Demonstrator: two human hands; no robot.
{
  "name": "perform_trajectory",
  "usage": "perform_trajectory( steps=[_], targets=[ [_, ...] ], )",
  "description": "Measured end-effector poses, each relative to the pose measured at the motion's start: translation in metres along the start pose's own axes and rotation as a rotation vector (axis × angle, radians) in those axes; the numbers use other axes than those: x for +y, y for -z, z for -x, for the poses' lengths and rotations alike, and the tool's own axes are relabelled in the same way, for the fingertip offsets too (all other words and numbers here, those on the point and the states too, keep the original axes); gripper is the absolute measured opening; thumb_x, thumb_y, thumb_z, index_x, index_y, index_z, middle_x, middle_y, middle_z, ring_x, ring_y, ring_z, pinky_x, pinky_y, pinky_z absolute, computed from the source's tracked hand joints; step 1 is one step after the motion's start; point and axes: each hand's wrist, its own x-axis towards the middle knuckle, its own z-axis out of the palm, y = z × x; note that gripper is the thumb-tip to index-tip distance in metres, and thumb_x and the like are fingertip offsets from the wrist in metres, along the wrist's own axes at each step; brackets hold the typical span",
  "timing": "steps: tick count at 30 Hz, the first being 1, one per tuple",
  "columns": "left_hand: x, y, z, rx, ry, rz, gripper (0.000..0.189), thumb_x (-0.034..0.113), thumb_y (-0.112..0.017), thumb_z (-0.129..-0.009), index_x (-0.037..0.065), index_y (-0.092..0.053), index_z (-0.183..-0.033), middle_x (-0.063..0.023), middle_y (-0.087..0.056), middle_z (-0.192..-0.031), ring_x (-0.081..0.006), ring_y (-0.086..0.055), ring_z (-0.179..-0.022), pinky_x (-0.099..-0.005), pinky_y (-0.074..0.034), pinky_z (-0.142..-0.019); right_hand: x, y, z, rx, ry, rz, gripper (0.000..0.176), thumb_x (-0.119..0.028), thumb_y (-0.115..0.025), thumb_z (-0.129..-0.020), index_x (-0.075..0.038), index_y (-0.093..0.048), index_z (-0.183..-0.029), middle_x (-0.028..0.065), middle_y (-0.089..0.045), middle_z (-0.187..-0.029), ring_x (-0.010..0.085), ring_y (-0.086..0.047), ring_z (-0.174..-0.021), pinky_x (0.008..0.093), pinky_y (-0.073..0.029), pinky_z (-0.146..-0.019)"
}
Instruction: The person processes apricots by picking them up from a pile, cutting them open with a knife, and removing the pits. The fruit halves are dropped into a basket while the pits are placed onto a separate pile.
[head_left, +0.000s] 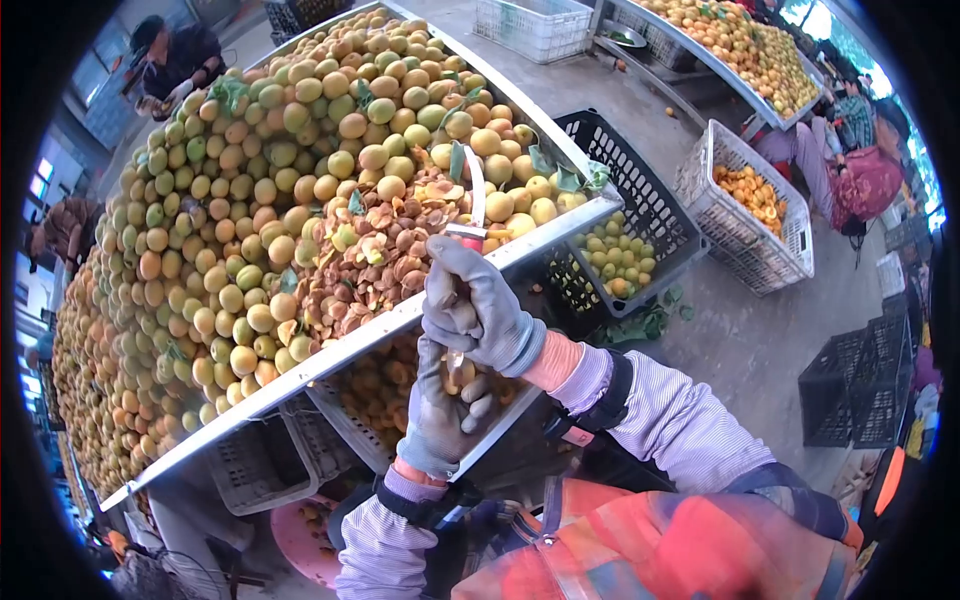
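Observation:
My right hand (480,308), in a grey glove, is closed around a curved knife (477,195). Its pale blade points up over the table edge, with a red part just above my fist. Directly below, my gloved left hand (440,405) has its fingers curled around a yellowish apricot (459,374), mostly hidden by the glove. The two hands meet in front of the table's metal rim (395,322). Behind them lies a heap of brown pits and scraps (370,255) among whole apricots (270,190).
A black crate (640,190) with greenish fruit stands right of the table, and a white crate (745,215) of orange halves beyond it. Under the table are a grey crate (262,465), a crate of fruit and a pink basin (300,540). Other people work around.

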Motion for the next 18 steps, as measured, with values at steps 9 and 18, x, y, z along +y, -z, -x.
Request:
perform_trajectory(
  steps=[9, 18],
  targets=[
    [0.010, -0.027, 0.004, 0.064, -0.126, 0.010, 0.047, 0.054, -0.042, -0.091, 0.009, -0.054, -0.095, -0.0029, -0.050, -0.072, -0.0149, -0.049, -0.061, -0.0211, -0.035, -0.044, -0.013, -0.008, -0.009, 0.115, 0.131, 0.025, 0.044, -0.035, -0.049, -0.093, -0.009, -0.046, -0.058, -0.0016, -0.029, -0.038, 0.0098, -0.025, -0.028, 0.0243, -0.020, -0.029],
    [0.086, -0.050, 0.007, 0.356, -0.746, -0.854, 0.044, 0.039, -0.048, -0.094, -0.001, -0.051, -0.114, -0.0031, -0.057, -0.078, -0.0077, -0.051, -0.059, -0.0162, -0.040, -0.045, -0.050, 0.022, -0.018, 0.146, 0.241, -0.108, 0.042, -0.039, -0.054, -0.089, -0.006, -0.054, -0.064, -0.0026, -0.031, -0.041, 0.0094, -0.026, -0.029, 0.0261, -0.025, -0.031]
  ],
)
